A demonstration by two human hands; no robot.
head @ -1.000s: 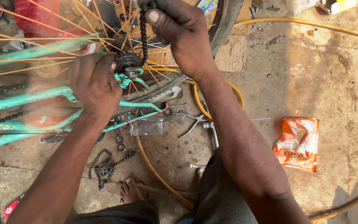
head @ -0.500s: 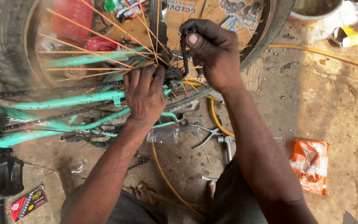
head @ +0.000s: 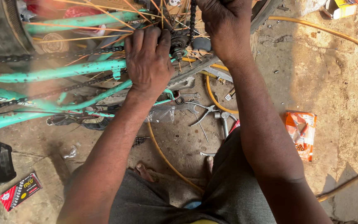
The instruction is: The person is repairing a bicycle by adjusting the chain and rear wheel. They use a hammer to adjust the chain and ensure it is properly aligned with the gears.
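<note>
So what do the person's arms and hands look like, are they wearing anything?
Both arms are bare, with no sleeves reaching the forearms. The left hand and right hand wear no gloves, rings or watch that I can see. Lower down, dark grey clothing covers the legs.

Bicycle repair spot: bare concrete floor, scattered pliers, turquoise bicycle frame.

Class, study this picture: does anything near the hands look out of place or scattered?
Yes. Metal pliers and spanners lie scattered on the concrete floor, beside a crumpled orange packet; the yellow hose snakes underneath.
</note>
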